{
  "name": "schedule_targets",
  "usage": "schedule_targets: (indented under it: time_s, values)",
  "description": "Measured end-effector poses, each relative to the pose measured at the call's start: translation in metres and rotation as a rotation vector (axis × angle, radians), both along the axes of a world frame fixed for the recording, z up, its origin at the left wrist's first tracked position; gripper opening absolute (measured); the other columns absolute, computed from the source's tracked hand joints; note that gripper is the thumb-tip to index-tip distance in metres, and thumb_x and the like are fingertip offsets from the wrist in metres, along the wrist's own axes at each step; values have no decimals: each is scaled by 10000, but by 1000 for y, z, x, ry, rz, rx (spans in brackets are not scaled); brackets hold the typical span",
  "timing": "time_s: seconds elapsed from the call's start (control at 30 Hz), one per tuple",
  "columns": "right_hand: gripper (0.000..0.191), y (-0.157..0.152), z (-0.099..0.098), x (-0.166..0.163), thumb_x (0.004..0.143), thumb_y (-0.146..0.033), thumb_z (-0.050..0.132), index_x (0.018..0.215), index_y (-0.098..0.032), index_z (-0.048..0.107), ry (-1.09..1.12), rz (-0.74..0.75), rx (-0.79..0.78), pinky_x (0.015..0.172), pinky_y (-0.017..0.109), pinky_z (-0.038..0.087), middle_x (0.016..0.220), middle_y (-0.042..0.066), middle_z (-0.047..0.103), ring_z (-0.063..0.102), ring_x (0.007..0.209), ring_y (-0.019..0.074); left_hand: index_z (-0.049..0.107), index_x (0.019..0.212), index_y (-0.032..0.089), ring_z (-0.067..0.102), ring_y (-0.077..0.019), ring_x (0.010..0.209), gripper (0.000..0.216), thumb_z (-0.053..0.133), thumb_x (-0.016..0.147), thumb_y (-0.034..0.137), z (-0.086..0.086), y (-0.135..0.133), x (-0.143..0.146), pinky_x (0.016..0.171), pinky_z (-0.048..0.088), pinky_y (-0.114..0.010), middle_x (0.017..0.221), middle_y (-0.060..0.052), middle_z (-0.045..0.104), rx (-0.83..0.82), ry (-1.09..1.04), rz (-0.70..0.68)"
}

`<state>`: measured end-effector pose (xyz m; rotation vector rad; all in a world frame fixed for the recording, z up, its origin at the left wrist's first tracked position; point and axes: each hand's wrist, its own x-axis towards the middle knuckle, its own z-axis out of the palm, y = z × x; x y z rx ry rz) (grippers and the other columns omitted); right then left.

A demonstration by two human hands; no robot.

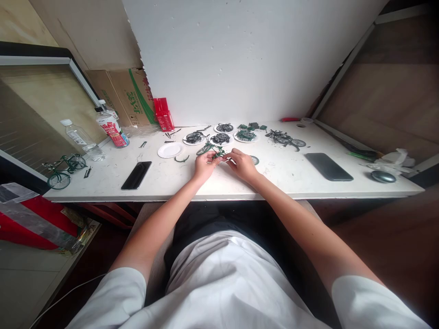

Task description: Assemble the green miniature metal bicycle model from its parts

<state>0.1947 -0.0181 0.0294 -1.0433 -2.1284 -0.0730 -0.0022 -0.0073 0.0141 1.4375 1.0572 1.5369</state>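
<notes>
My left hand [205,166] is closed on a partly built green toy bicycle [206,148], with one spoked wheel sticking out past the fingertips. Close against it, my right hand [243,164] pinches at the frame's near end. A thin pale sliver [224,160] shows between the two hands, too small to name. Partly behind the right hand, a loose spoked wheel [254,160] lies on the white table [274,178]. A curved green strip [181,159] rests left of my hands, by a bare white paper plate [170,150].
Paper plates of small dark parts, such as the green pile [246,135], stand behind my hands. More parts [284,138] lie right. A whole toy bicycle [63,170] stands far left. Phones [136,175] [328,167], bottles [112,129], a red box [163,115] and a mouse [383,177] surround the work.
</notes>
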Motion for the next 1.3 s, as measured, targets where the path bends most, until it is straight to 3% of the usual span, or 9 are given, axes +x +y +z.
schedule_targets:
  time_s: [0.2,0.43,0.8,1.3]
  values:
    - [225,-2,1,-2,1057,-320,560,1085,-221,760,12,-44,10,619,304,336,962,75,670,571,682,186,736,1055,164,700,-169,781,407,892,774,414,1,0,0,646,570,-276,1046,-118,788,-5,-8,9]
    - [295,-9,8,-6,1068,-428,568,1066,-200,755,33,-44,1,610,313,331,974,85,698,577,679,185,725,1026,169,677,-150,745,366,887,773,378,3,-2,0,662,587,-279,1024,-96,762,31,-9,35]
    - [271,-9,9,-5,1053,-411,566,1065,-205,741,40,-22,-15,628,315,348,972,88,700,584,704,196,694,1000,184,684,-147,722,398,886,787,460,4,-6,1,692,572,-282,947,-67,743,97,41,40]
    - [225,-4,6,-2,1060,-388,561,1052,-215,705,43,73,-48,677,309,387,952,80,678,581,722,203,643,991,210,751,-183,867,379,840,855,502,8,-14,1,756,556,-274,990,-65,748,146,86,46]
